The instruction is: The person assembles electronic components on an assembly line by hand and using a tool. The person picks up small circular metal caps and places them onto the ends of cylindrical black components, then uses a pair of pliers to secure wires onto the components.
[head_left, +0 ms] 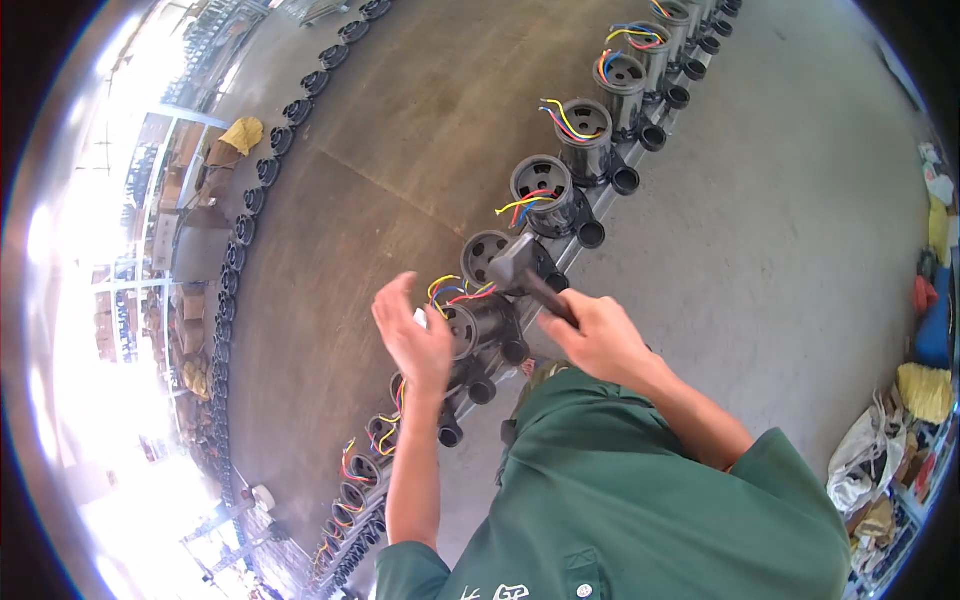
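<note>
My right hand [610, 340] grips the dark handle of a mallet [513, 262]. The mallet's broad head is over the row of black cylindrical motor housings, covering part of one housing [484, 256]. To its left, my left hand [412, 335] is raised with curled fingers, and a small white piece [420, 317] shows between thumb and fingers; its kind is unclear. Just beside that hand stands another black housing [485, 322], with yellow, red and blue wires [460, 292] rising near its top. The mallet head and the left hand hide parts of these two housings.
Housings with loose coloured wires, such as this one [542, 185], stand along a metal rail [600, 208] running diagonally. Black round parts [268, 172] line the floor at left, before loaded shelves [165, 220]. Sacks and a yellow bag [925, 392] lie at right.
</note>
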The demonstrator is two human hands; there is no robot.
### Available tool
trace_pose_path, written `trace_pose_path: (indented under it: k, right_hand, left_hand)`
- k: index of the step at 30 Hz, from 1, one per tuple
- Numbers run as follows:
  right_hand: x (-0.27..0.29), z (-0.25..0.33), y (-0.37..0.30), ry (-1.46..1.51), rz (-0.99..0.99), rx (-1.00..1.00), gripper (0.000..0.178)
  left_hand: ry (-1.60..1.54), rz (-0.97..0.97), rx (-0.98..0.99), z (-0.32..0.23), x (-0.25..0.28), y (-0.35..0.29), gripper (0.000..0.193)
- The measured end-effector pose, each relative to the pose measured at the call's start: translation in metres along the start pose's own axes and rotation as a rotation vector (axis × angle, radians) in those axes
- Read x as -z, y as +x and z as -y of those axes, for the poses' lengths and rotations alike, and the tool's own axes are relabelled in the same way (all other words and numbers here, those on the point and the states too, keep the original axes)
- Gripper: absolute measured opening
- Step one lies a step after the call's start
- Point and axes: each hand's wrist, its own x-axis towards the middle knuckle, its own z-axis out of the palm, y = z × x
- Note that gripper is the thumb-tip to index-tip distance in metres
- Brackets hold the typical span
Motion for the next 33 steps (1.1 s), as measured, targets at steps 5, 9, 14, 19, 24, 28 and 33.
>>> trace_pose_path:
  k: [5,9,14,19,24,28,33]
  right_hand:
    - [0.036,-0.011,0.017,-0.037,-0.118,0.053,0.04]
    - [0.045,-0.009,0.032,-0.02,-0.015,0.063,0.04]
    - [0.037,-0.009,0.058,-0.177,0.078,0.198,0.041]
    - [0.018,0.009,0.069,-0.238,0.136,0.289,0.037]
    - [-0.001,-0.039,0.112,-0.575,0.122,0.353,0.044]
    - [0.006,0.017,0.096,-0.394,0.263,0.078,0.034]
    - [0.009,0.037,0.074,-0.357,0.196,0.283,0.034]
  left_hand:
    - [0.034,0.25,0.04,-0.071,-0.038,-0.036,0.049]
    - [0.11,0.254,0.194,-0.081,-0.06,-0.053,0.062]
    - [0.129,0.157,0.287,-0.098,-0.068,-0.066,0.062]
    - [-0.245,0.09,0.425,-0.111,-0.09,-0.106,0.062]
    - [-0.372,-0.05,0.831,-0.093,-0.154,-0.1,0.095]
    - [-0.618,-0.462,0.869,-0.066,-0.188,-0.073,0.103]
    - [-0.764,-0.463,0.858,-0.053,-0.176,-0.066,0.092]
